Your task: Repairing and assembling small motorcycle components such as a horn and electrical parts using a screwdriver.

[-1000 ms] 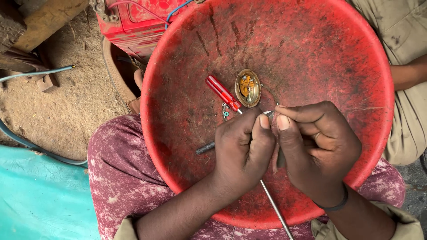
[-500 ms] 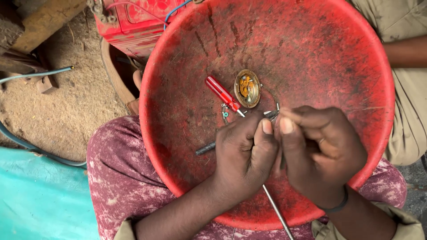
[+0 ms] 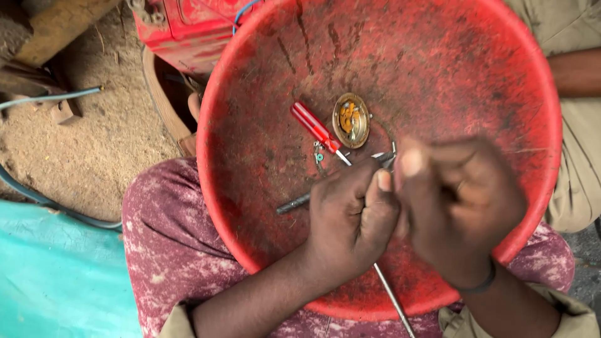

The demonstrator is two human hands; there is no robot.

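Hands, left (image 3: 350, 219) and blurred right (image 3: 457, 206), apparently pinch a small metal part (image 3: 383, 158) between them.

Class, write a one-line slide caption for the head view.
Two hands, left hand and blurred right hand, work over a red basin holding a red-handled screwdriver.

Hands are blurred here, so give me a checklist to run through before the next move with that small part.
1. Red basin steady on the lap: ok.
2. Left hand closed on a small part: ok; the part itself is hidden.
3. Right hand grip: cannot tell, motion blur.
4. Red-handled screwdriver within reach in basin: ok.
5. Round brass piece lying apart from hands: ok.
6. Thin metal rod clear of fingers: cannot tell.
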